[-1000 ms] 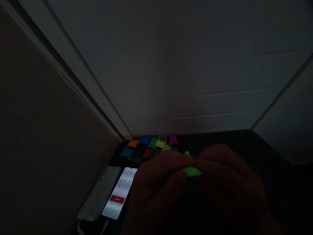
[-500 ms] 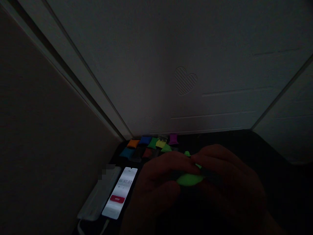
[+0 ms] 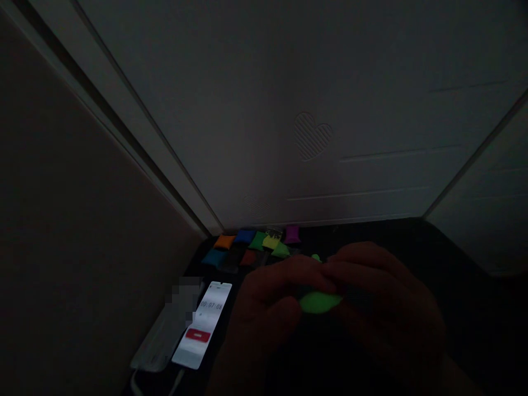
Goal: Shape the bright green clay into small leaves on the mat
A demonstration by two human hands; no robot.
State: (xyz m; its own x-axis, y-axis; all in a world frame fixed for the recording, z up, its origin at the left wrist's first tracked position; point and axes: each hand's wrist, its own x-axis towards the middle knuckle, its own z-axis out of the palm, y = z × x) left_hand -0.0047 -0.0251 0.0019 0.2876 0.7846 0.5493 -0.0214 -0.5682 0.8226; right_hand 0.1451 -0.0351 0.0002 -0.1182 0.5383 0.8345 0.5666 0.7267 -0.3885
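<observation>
In the dim light a bright green piece of modelling clay point(image 3: 320, 302) sits between my two hands, its lower lobe rounded on the left and tapering to the right. My left hand point(image 3: 272, 308) curls round its left side, thumb below and fingers above. My right hand point(image 3: 388, 302) meets the left fingertips over the top, its fingers bent against the clay. A small green knob point(image 3: 315, 257) shows just beyond the fingertips. Most of the clay's middle is hidden by the fingers, and the right thumb is lost in shadow.
Several coloured packets, among them an orange one point(image 3: 225, 242) and a purple one point(image 3: 292, 234), lie along the wall point(image 3: 256, 137). A lit phone point(image 3: 202, 324) showing a timer rests to the left, beside a pale translucent case point(image 3: 159, 341) with a cable. The table point(image 3: 412, 247) is dark.
The fingers have closed further over the clay, hiding the green strip that showed between them. My left hand has shifted slightly. The phone's timer has advanced one second.
</observation>
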